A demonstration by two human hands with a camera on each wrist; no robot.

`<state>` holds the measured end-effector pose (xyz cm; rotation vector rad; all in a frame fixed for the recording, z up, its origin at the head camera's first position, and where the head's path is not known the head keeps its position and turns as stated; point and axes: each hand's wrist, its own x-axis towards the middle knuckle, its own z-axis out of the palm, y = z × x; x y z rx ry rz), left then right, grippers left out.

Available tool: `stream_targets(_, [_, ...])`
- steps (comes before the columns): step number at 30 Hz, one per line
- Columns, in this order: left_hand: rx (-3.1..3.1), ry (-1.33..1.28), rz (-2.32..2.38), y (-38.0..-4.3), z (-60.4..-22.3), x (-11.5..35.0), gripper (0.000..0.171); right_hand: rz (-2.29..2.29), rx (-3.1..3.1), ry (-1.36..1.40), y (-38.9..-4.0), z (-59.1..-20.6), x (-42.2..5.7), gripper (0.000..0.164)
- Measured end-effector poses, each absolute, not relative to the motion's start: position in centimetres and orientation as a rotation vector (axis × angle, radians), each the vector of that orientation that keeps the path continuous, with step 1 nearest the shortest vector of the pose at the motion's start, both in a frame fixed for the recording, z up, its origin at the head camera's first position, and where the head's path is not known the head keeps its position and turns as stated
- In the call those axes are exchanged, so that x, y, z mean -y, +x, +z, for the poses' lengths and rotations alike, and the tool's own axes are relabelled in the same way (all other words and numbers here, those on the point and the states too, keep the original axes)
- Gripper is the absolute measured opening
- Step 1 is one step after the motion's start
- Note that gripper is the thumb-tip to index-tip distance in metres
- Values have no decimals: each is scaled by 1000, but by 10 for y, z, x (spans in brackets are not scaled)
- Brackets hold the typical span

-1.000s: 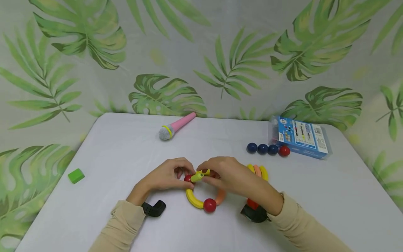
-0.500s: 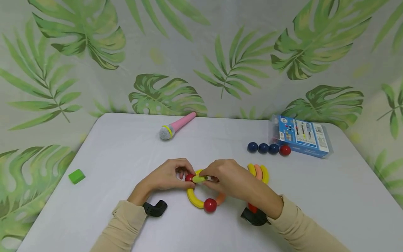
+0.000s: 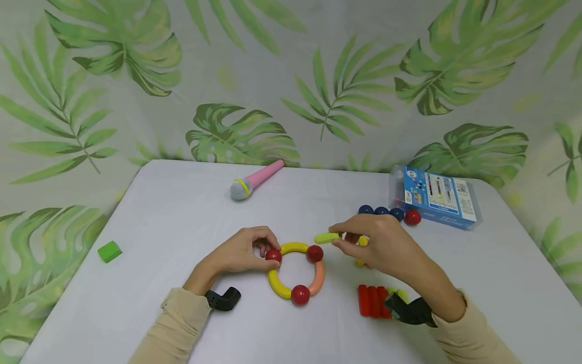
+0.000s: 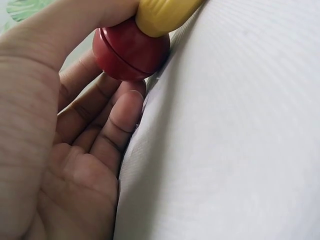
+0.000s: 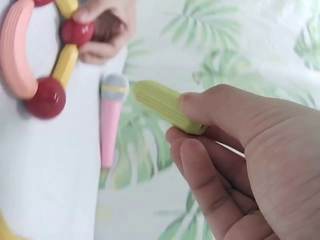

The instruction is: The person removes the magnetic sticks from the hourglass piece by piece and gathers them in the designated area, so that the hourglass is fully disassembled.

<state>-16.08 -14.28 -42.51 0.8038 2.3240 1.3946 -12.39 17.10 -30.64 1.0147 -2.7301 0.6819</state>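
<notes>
A ring of yellow (image 3: 278, 285) and orange (image 3: 320, 277) curved bars joined by three red balls lies on the table. My left hand (image 3: 243, 253) pinches the ring's left red ball (image 3: 273, 256) between thumb and fingers; the left wrist view has this ball (image 4: 132, 52) against a yellow bar (image 4: 165, 15). Up and right of the ring, my right hand (image 3: 384, 245) pinches a short yellow-green ridged rod (image 3: 326, 237) by one end. In the right wrist view the rod's free end (image 5: 145, 92) points toward the ring, apart from it.
Red rods (image 3: 374, 302) and a few yellow-green ones lie by my right wrist. Yellow curved bars (image 3: 362, 241) are partly hidden behind the right hand. Dark blue balls (image 3: 366, 209), a loose red ball (image 3: 413, 217), a blue box (image 3: 441, 197), a pink toy microphone (image 3: 265, 174) and a green block (image 3: 109, 251) lie around.
My right hand has drawn the yellow-green rod away from the left red ball, rightward and slightly up, uncovering the ring. The left hand keeps its grip in nearly the same spot.
</notes>
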Motion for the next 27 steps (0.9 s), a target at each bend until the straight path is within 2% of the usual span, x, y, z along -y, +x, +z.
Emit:
stream_targets(7, [-2337,770,1368,-160,-425,141,26,734,2778,815,-112,-312,-208,31])
stream_targets(18, [-2339,725,1375,-157,-427,147,26,767,2795,762,-108,-316,-236,33])
stream_targets(27, [-2323,750,1395,-159,-424,143,26,747,2770,661,-116,-315,-269,26])
